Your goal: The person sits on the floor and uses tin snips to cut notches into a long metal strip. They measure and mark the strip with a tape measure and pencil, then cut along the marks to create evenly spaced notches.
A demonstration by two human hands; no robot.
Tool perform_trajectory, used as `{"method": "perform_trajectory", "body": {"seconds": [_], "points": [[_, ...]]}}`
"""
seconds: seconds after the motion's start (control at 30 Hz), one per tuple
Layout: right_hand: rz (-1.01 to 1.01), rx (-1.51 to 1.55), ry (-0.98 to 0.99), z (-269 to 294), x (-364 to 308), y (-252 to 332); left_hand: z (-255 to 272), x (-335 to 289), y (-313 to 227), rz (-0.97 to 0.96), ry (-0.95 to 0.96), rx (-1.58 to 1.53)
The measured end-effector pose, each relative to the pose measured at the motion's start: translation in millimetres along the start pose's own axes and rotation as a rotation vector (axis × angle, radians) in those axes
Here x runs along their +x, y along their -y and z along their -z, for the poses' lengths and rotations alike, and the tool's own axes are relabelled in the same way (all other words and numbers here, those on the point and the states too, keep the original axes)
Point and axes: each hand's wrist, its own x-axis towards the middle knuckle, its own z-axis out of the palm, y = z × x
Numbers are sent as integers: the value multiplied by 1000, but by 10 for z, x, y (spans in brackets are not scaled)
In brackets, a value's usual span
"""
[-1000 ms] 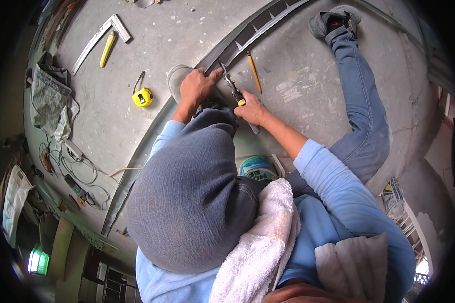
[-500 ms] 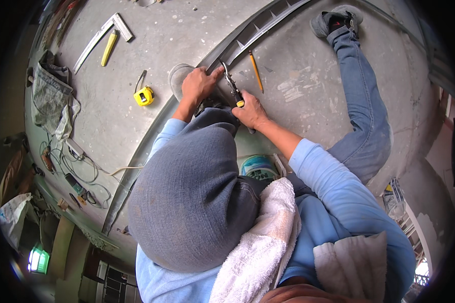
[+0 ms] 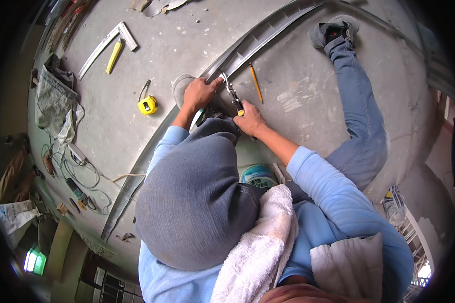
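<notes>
A long grey metal channel (image 3: 258, 49), its flange notched at intervals, crosses the floor diagonally under my raised knee. My left hand (image 3: 200, 94) grips it near my shoe, with the index finger stretched toward the cutting spot. In my right hand (image 3: 251, 120) are tin snips (image 3: 232, 92) with black and yellow handles. Their silver jaws sit at the channel's near edge, close to my left fingertip. Whether the blades are closed on the metal is too small to tell. A yellow pencil (image 3: 256, 83) lies on the floor to the right of the jaws.
To the left lie a yellow tape measure (image 3: 147, 105), a yellow-handled cutter (image 3: 114, 56) and a metal square (image 3: 103, 50). Farther left are a grey sack (image 3: 58, 96), cords and a green power tool (image 3: 76, 189). A bucket (image 3: 258, 175) stands beneath me; my right leg stretches out rightward.
The view has shifted slightly, so the floor things appear a little lower. Both hands stay at the same part of the channel, and the snips remain in my right hand.
</notes>
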Motion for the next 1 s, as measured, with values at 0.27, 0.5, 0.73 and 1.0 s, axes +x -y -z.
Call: {"method": "perform_trajectory", "body": {"seconds": [0.27, 0.5, 0.73, 1.0], "points": [[-246, 365, 304, -2, -173, -365, 58, 34, 125, -95, 60, -290], [-84, -153, -30, 271, -153, -192, 199, 49, 379, -183, 157, -466], [-22, -723, -116, 583, -250, -130, 248, 50, 355, -169, 172, -393], [249, 299, -192, 194, 876, 90, 257, -67, 245, -205, 179, -402]]}}
